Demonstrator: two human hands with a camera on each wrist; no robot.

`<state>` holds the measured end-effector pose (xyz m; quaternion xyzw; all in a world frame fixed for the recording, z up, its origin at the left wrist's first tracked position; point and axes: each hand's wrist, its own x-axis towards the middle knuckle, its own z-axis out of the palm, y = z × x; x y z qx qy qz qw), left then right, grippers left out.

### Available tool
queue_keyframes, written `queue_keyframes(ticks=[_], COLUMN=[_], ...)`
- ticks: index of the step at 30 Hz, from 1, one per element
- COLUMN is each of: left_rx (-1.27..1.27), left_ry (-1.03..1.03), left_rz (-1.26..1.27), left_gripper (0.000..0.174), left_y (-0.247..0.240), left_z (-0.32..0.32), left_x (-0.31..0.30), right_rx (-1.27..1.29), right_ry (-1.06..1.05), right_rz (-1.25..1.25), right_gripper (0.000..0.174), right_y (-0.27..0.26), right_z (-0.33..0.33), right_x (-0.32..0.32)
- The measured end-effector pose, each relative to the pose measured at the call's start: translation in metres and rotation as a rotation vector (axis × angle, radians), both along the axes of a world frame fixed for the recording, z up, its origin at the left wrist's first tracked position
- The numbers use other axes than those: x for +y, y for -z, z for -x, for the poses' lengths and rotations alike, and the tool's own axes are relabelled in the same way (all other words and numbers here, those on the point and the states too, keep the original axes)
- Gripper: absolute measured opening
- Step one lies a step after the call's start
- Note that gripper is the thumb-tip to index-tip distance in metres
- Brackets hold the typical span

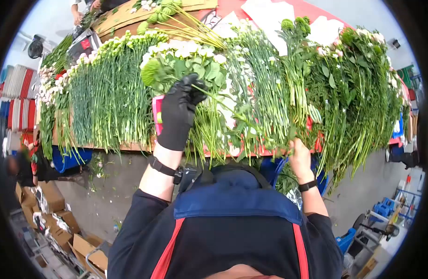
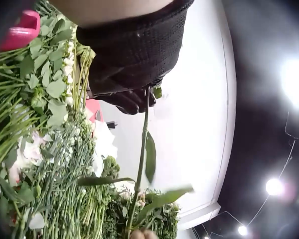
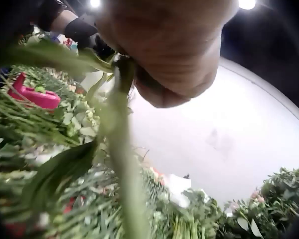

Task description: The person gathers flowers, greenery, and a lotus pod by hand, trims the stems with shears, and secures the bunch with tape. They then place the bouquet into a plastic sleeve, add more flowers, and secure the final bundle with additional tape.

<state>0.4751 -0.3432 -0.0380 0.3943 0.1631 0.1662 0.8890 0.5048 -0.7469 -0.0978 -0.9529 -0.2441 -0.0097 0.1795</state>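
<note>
In a black glove, the left hand (image 1: pixel 182 104) pinches a green stem (image 1: pixel 228 106) just below its round green bloom (image 1: pixel 151 72), above the flower-covered table. The stem slants down to the bare right hand (image 1: pixel 299 159), whose fingers grip it near its lower end. Several leaves hang on the stem (image 2: pixel 141 164) between the hands in the left wrist view. Close up in the right wrist view, the stem (image 3: pixel 120 149) runs blurred from under the right hand (image 3: pixel 169 50).
Rows of cut stems (image 1: pixel 111 97) and greenery (image 1: pixel 358 102) cover the table. A pink object (image 1: pixel 157 111) lies beside the left forearm. Blue buckets (image 1: pixel 70 159) stand under the table edge. Another person's hands (image 1: pixel 78 16) show at the upper left; cardboard boxes (image 1: pixel 48 197) are at the lower left.
</note>
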Motion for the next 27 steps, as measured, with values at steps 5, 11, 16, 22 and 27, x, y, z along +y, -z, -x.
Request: queue_keyframes(ticks=[5, 11, 16, 22, 27], left_rx=[0.053, -0.029, 0.008, -0.076, 0.015], left_ry=[0.167, 0.355, 0.333, 0.239, 0.123], left_rz=[-0.051, -0.036, -0.077, -0.046, -0.089], left_gripper=[0.035, 0.04, 0.038, 0.036, 0.036], left_y=[-0.005, -0.017, -0.032, -0.041, -0.042], left_z=[0.006, 0.006, 0.011, 0.025, 0.031], left_x=[-0.015, -0.057, -0.06, -0.053, -0.03], right_rx=[0.249, 0.581, 0.889, 0.613, 0.502], right_ry=[0.172, -0.032, -0.068, -0.011, 0.055], right_rz=[0.088, -0.101, -0.661, -0.866, -0.614], right_gripper=[0.086, 0.089, 0.044, 0.009, 0.013], right_y=[-0.047, -0.075, -0.072, -0.075, -0.035], right_z=[0.028, 0.04, 0.029, 0.04, 0.051], right_x=[-0.052, 0.076, 0.121, 0.126, 0.052])
